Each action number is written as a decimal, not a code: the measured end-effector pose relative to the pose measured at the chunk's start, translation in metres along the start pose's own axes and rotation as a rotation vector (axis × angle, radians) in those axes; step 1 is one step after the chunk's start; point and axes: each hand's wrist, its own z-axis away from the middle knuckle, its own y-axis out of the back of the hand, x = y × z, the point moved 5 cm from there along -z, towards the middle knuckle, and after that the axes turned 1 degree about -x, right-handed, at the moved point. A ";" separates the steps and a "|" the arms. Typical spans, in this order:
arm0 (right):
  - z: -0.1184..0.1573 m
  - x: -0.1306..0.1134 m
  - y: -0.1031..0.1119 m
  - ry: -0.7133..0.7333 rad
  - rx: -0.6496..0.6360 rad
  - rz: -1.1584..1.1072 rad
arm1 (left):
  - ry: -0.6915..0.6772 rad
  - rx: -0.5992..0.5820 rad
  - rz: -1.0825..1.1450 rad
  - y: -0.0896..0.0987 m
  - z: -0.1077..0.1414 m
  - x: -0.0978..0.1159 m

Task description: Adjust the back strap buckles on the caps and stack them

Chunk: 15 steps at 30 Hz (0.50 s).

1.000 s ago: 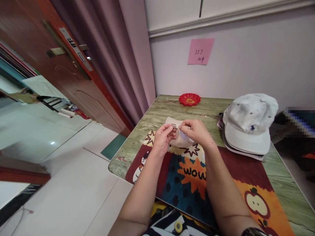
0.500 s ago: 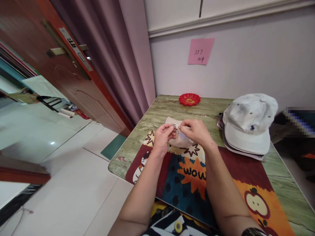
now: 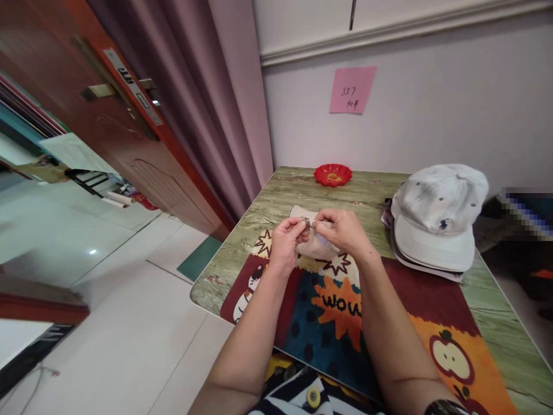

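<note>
A pale beige cap (image 3: 317, 249) lies on the mat in front of me, largely covered by my hands, so its full shape is hidden. My left hand (image 3: 287, 239) pinches a small dark piece, like a strap buckle (image 3: 307, 222), between thumb and fingertips. Close beside it, my right hand (image 3: 343, 230) pinches the strap end from the right, fingers curled. Both hands almost meet above the cap.
A stack of caps, topped by a white cap (image 3: 440, 216), stands at the table's right. Behind my hands is a red scalloped dish (image 3: 332, 174). A colourful mat (image 3: 311, 311) covers the front of the wooden table (image 3: 233, 253). A door (image 3: 142, 150) is at left.
The fingertips have shifted very slightly, and the dark piece between them shows a little differently. Both hands keep their pinch in the same place.
</note>
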 end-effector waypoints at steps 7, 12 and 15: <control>-0.002 0.004 0.000 -0.008 0.003 0.044 | 0.016 -0.022 0.006 -0.001 -0.001 -0.002; 0.000 0.004 0.003 -0.014 -0.026 0.054 | 0.021 -0.039 -0.013 -0.003 -0.002 -0.003; 0.001 0.003 0.006 -0.022 -0.026 0.067 | -0.001 -0.053 -0.055 -0.004 -0.002 -0.001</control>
